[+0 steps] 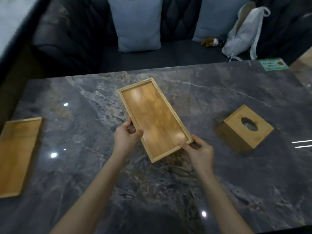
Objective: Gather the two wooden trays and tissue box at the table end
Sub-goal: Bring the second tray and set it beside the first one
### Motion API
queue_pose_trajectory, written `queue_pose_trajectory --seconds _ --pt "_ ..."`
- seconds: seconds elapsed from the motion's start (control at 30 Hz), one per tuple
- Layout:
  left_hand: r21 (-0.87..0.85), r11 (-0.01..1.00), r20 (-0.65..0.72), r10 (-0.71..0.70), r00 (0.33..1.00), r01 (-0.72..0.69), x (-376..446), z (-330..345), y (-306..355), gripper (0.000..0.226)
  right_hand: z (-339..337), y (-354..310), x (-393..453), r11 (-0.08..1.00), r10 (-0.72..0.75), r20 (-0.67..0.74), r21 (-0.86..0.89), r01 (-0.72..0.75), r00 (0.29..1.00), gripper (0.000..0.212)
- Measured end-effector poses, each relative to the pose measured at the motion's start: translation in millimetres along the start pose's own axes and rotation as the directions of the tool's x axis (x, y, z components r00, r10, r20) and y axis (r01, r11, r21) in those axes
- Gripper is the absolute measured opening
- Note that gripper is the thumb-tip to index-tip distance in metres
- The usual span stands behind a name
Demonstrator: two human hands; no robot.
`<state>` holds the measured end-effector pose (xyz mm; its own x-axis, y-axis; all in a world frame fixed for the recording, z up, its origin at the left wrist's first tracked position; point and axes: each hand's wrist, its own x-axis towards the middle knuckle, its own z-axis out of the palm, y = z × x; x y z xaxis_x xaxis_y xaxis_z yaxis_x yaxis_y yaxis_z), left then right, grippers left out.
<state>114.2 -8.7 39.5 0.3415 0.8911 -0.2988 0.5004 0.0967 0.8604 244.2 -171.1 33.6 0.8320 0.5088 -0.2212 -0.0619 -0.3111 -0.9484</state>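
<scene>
- Both hands gripped one wooden tray (154, 119) over the marble table (219, 183): the left hand (125, 137) pinched its long side, the right hand (200, 152) its near corner.
- A second wooden tray (16, 154) lay well left of the grip.
- The wooden tissue box (243, 130) stood right of the grip, apart.
- Beyond: sofa cushions (138, 24), a white bag (243, 32).

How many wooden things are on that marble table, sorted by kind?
Wooden trays: 2, the held tray gripped by the left hand and right hand, and the tray at the table's left edge
Wooden tissue box: 1
Total: 3
</scene>
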Motion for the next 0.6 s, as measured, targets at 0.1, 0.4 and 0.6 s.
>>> queue_pose_trajectory --seconds 0.1,0.4,0.6 --pt "0.008 1.000 -0.036 0.024 0.999 -0.023 -2 -27 -7 0.064 23 -4 -11 1.000 -0.021 0.036 0.022 0.020 0.999 0.028" --pt "-0.059 0.997 -0.011 0.053 0.999 -0.054 -5 -109 -44 0.060 96 -10 -56 0.999 0.030 0.044 0.034 -0.031 0.999 0.031" --pt "0.020 0.998 -0.014 0.062 0.998 -0.062 -6 -175 -80 0.048 158 -4 -101 0.998 0.054 0.044 0.018 -0.055 0.998 0.030"
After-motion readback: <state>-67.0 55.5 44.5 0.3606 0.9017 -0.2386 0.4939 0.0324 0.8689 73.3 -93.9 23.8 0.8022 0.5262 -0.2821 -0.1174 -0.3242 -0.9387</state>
